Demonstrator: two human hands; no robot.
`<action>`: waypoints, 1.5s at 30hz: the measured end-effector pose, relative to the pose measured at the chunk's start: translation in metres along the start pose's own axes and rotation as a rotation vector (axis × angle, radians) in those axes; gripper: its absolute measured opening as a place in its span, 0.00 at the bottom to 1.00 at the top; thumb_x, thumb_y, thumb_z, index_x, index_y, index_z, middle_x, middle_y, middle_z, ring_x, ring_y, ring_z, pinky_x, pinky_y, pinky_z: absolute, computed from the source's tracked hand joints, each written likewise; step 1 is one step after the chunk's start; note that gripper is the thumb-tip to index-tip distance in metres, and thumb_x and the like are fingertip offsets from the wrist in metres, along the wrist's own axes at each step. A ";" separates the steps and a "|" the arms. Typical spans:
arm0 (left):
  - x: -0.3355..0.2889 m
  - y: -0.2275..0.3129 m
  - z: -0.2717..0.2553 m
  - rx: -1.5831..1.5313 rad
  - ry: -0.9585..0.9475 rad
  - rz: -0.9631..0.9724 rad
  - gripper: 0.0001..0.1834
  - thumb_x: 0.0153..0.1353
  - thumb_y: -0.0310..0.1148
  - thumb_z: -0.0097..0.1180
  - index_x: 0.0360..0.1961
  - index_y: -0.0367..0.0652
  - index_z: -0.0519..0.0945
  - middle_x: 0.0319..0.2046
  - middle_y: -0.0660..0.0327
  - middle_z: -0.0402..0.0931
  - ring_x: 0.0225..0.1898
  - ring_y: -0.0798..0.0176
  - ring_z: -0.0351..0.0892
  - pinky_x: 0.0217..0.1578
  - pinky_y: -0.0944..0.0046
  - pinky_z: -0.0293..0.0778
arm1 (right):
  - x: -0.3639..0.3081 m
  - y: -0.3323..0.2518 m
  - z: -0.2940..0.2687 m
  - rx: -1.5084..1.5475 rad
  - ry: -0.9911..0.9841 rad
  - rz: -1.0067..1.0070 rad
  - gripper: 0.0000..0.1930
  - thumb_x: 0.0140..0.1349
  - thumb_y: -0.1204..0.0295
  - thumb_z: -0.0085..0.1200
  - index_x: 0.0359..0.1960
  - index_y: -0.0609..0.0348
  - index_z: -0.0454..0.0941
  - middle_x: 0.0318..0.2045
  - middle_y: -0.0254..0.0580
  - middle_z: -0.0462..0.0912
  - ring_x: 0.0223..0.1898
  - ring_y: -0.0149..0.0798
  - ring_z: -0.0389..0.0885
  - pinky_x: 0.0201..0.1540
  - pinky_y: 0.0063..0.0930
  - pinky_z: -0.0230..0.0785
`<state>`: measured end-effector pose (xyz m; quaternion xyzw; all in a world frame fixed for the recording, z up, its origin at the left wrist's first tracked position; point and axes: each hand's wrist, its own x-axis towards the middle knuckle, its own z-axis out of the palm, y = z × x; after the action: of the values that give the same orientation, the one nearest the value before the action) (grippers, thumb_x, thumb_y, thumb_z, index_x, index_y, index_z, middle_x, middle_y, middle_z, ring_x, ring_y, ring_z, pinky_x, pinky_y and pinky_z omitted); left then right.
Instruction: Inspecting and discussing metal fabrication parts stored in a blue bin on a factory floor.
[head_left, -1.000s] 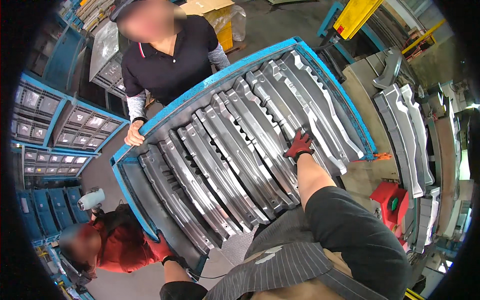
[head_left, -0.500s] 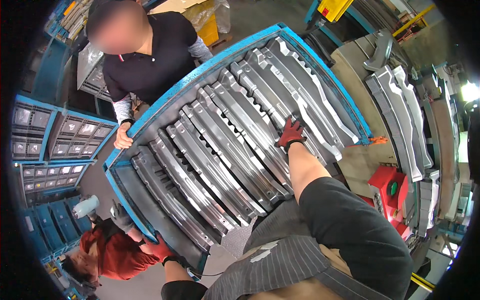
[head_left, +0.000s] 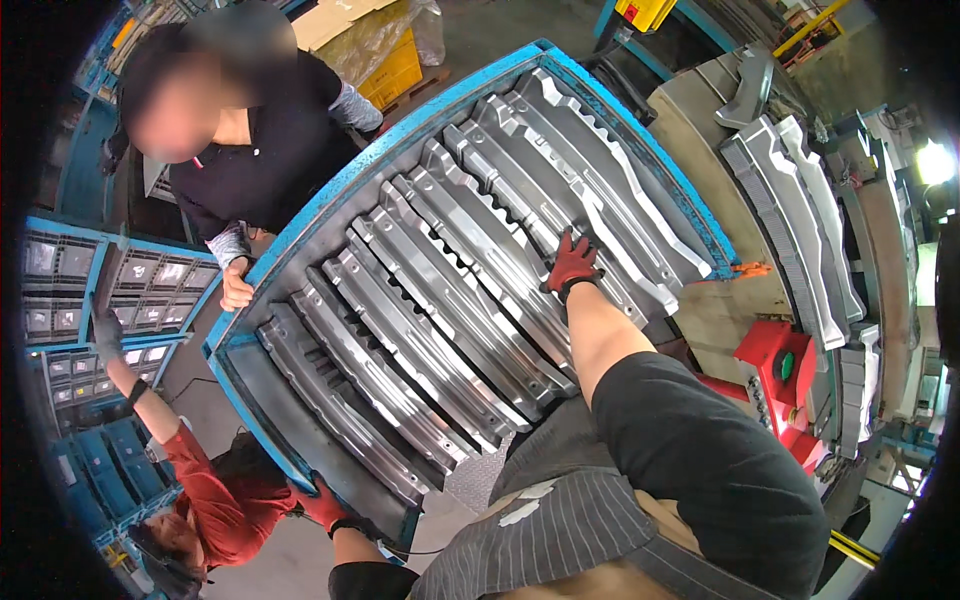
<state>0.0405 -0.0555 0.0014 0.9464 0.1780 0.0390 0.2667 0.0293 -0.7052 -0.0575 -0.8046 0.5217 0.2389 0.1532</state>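
Note:
Pressed metal panels (head_left: 440, 270), long and silvery with ribs and notched edges, stand in a row inside a large blue-framed bin (head_left: 350, 165). My right hand (head_left: 573, 264), in a red glove with dark fingertips, rests on the panels right of centre. Its fingers are spread over one panel's upper edge, and no panel is lifted. At the bin's near left corner my left hand (head_left: 322, 503), also red-gloved, closes on the blue rim; part of its fingers is hidden.
Across the bin, a person in a dark shirt has a hand (head_left: 236, 284) on the rim. At lower left, a red-sleeved person stretches out a grey-gloved hand (head_left: 107, 333). More panels (head_left: 785, 225) lie on a bench at right, near a red machine with a green button (head_left: 787, 365).
The dark-shirted person has leaned left and nearer the rim. The red-sleeved person has raised a gloved arm toward the shelves. My hands keep their places while the view shifts slightly.

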 end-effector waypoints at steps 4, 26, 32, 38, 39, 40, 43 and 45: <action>0.000 0.000 0.001 0.023 -0.010 -0.013 0.39 0.56 0.38 0.60 0.64 0.34 0.57 0.61 0.47 0.61 0.61 0.52 0.62 0.61 0.58 0.56 | 0.000 0.000 -0.002 0.004 -0.003 -0.004 0.68 0.28 0.61 0.75 0.69 0.42 0.34 0.67 0.55 0.43 0.67 0.63 0.45 0.58 0.69 0.51; -0.001 -0.008 -0.005 0.106 0.152 0.086 0.41 0.49 0.37 0.62 0.63 0.38 0.59 0.58 0.45 0.64 0.59 0.46 0.64 0.57 0.56 0.61 | 0.000 -0.001 0.006 -0.009 -0.034 -0.044 0.69 0.28 0.59 0.76 0.69 0.42 0.31 0.68 0.56 0.37 0.69 0.60 0.39 0.61 0.68 0.47; -0.010 0.015 -0.021 0.119 0.039 -0.034 0.41 0.48 0.37 0.61 0.62 0.34 0.58 0.59 0.42 0.61 0.60 0.42 0.60 0.59 0.54 0.59 | -0.012 -0.005 -0.005 0.002 -0.054 -0.003 0.67 0.29 0.56 0.76 0.69 0.41 0.34 0.69 0.53 0.38 0.69 0.60 0.38 0.62 0.67 0.48; -0.007 0.020 -0.013 0.076 0.052 0.017 0.39 0.50 0.36 0.60 0.62 0.34 0.58 0.59 0.42 0.61 0.61 0.42 0.59 0.60 0.54 0.57 | -0.004 0.003 -0.002 -0.010 -0.019 0.017 0.68 0.27 0.57 0.76 0.68 0.40 0.35 0.68 0.52 0.40 0.68 0.60 0.41 0.60 0.67 0.50; -0.006 0.020 -0.013 0.054 0.046 0.009 0.39 0.51 0.36 0.60 0.61 0.34 0.58 0.59 0.42 0.61 0.62 0.43 0.59 0.60 0.54 0.57 | -0.005 0.003 -0.002 -0.009 -0.017 0.017 0.68 0.27 0.57 0.77 0.68 0.40 0.35 0.67 0.52 0.41 0.68 0.60 0.41 0.60 0.67 0.50; -0.005 0.019 -0.012 0.031 0.040 0.001 0.39 0.51 0.35 0.60 0.61 0.33 0.58 0.59 0.42 0.61 0.62 0.43 0.59 0.60 0.54 0.57 | -0.005 0.003 -0.003 -0.009 -0.014 0.017 0.68 0.27 0.57 0.77 0.68 0.40 0.35 0.67 0.52 0.41 0.68 0.60 0.42 0.60 0.68 0.51; -0.005 0.002 -0.010 0.039 0.081 0.063 0.38 0.52 0.35 0.60 0.62 0.34 0.58 0.59 0.43 0.61 0.62 0.45 0.60 0.60 0.56 0.57 | -0.007 -0.001 0.000 -0.021 -0.019 0.008 0.68 0.26 0.58 0.77 0.68 0.40 0.35 0.67 0.53 0.41 0.68 0.61 0.41 0.59 0.67 0.51; -0.003 -0.014 -0.006 0.035 0.105 0.078 0.38 0.51 0.35 0.60 0.62 0.35 0.59 0.59 0.44 0.62 0.61 0.47 0.62 0.60 0.57 0.58 | -0.008 -0.006 0.003 -0.033 -0.019 0.007 0.67 0.28 0.57 0.76 0.68 0.39 0.35 0.68 0.50 0.41 0.68 0.58 0.42 0.60 0.66 0.51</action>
<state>0.0323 -0.0421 -0.0005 0.9539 0.1553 0.0955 0.2385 0.0315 -0.6950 -0.0552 -0.8029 0.5191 0.2555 0.1438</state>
